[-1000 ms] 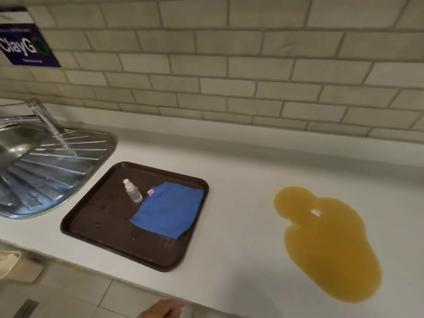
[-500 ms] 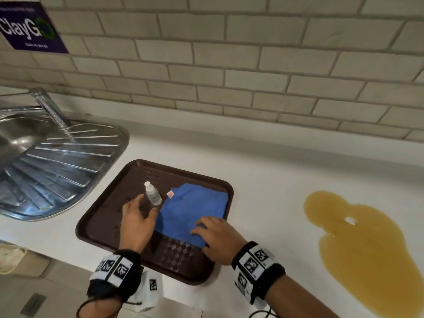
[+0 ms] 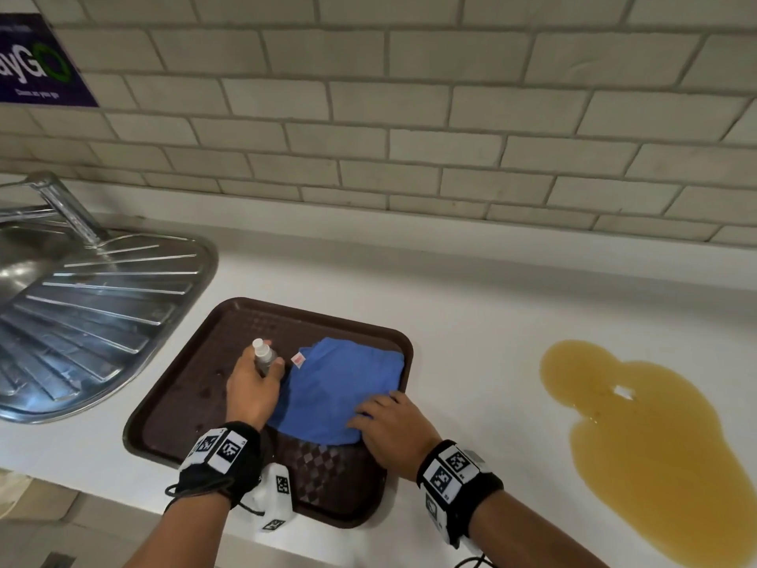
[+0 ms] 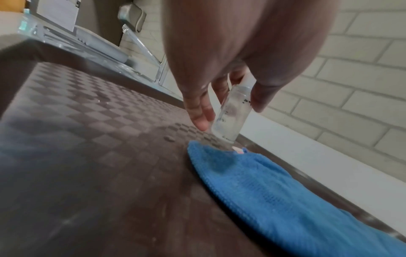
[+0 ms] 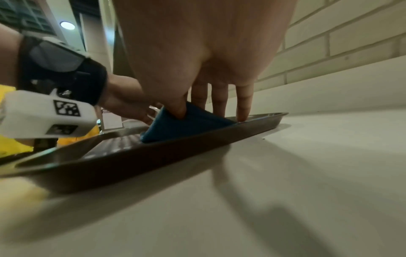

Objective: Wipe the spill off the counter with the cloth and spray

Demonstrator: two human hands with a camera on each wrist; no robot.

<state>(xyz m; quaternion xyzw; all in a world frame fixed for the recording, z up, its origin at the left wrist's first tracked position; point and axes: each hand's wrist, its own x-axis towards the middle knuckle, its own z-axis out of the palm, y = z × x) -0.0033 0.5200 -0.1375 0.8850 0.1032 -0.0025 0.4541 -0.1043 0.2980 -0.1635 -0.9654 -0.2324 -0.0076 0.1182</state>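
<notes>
Counter (image 3: 471, 342) tray (image 3: 184, 387): spray (image 3: 264, 356) betw. L fingers (image 4: 201, 116)

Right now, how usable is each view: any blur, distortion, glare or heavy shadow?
Head view: sharp, wide-angle bending of the tile lines, bright reflections on the sink drainboard. Left wrist view: palm and near tray soft, spray bottle and cloth fairly clear. Right wrist view: dimmer, foreground counter blurred, long finger shadows beside the tray, cloth corner dark under the right hand.

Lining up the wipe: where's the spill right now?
In the head view the spill lies on the white counter, right of the brown tray, apart from it and untouched by either hand.
</notes>
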